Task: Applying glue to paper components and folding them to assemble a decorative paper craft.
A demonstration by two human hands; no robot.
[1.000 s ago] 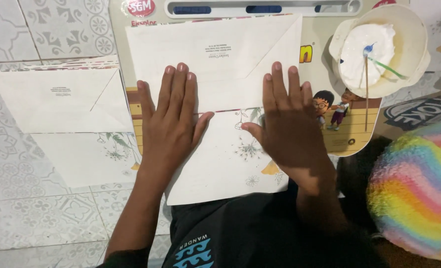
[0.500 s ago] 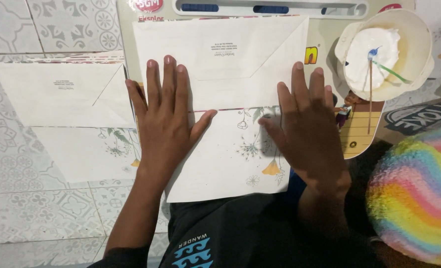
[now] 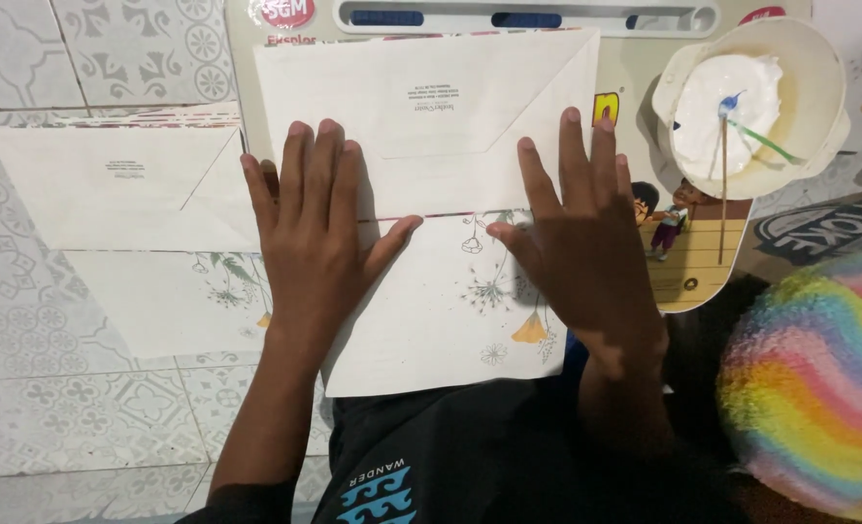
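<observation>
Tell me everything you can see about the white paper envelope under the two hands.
The white paper envelope lies flat on a pale lap desk, back side up, with diagonal seams and small upside-down print. Its long open flap, printed with flowers, hangs toward the person. The left hand and right hand both press flat, fingers spread, along the fold line between body and flap.

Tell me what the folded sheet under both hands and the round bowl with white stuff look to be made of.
Folded sheet: looks like thin matte paper with printed flowers; it holds a sharp crease and lies flat under the left hand and right hand. Bowl: probably smooth cream plastic, judging by its thin, even rim; the white stuff looks like paste.
</observation>
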